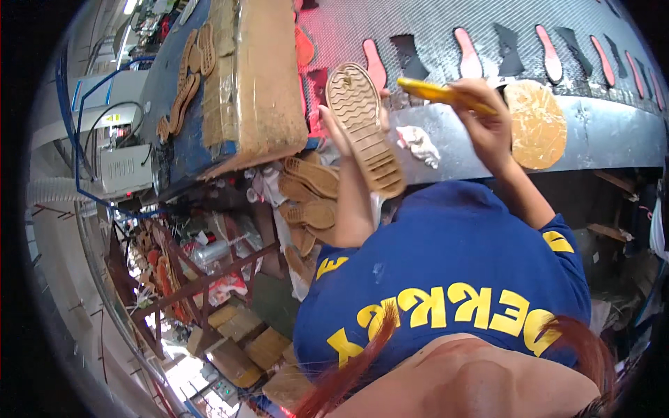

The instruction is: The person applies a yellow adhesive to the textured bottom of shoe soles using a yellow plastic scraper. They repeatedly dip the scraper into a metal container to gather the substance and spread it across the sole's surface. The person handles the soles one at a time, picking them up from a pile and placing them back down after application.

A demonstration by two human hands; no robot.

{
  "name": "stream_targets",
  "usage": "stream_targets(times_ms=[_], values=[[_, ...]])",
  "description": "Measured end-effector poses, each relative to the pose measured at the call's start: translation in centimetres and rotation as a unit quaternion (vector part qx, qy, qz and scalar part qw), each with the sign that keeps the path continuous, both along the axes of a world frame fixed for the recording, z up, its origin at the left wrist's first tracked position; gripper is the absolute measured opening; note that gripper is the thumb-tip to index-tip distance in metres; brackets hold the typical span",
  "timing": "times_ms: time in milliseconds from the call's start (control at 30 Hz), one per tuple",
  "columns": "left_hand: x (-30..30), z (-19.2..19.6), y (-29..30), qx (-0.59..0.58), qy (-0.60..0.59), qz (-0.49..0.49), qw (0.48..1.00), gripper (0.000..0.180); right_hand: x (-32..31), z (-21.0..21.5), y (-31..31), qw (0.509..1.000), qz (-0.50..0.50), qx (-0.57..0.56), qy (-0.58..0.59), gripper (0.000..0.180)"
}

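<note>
A ridged, mesh-like belt (pixel 435 17) is filling the upper right of the frame, with pink insoles (pixel 468 54) and black pieces (pixel 511 52) lying in a row on it. A worn cardboard box (pixel 265 87) is standing at upper left, its edge just beside the left hand (pixel 336 132) and crowding that side. The metal bench (pixel 610 132) is stretching along the belt's near edge, and loose tan soles (pixel 306 198) are piling up below the box. A round tan disc (pixel 535 129) is resting on the bench, right of the right hand (pixel 484 125). At upper centre, the left hand is gripping a tan shoe sole (pixel 367 132), which is hiding part of it; the sole's tread is facing the camera, its long axis slanting steeply from upper left to lower right, the broader end uppermost. The right hand is closing round a slim yellow tool (pixel 433 92) that is pointing left towards the sole. A crumpled white cloth (pixel 418 145) is lying between the hands.
</note>
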State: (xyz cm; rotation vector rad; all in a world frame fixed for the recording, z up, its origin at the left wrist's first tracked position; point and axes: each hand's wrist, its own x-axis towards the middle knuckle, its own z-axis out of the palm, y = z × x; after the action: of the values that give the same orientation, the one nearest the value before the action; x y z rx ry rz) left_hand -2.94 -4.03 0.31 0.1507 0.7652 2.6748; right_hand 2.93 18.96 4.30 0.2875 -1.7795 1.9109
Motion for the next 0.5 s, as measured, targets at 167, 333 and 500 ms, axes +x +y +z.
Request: stream_targets(times_ms=[167, 333, 500], values=[[-1.5, 1.5, 1.5, 0.053, -0.013, -0.168, 0.984, 0.077, -3.5, -0.5, -0.4, 0.984, -0.006, 0.148, 0.097, 0.026], [-0.6, 1.2, 2.3, -0.023, -0.088, -0.11, 0.99, 0.075, -3.4, -2.1, -2.7, 0.968, -0.026, 0.229, 0.1, 0.026], [0.2, -1.1, 2.0, -0.007, -0.153, -0.094, 0.984, 0.077, -0.4, -2.8, -3.1, 0.974, 0.096, 0.194, 0.059, 0.026]])
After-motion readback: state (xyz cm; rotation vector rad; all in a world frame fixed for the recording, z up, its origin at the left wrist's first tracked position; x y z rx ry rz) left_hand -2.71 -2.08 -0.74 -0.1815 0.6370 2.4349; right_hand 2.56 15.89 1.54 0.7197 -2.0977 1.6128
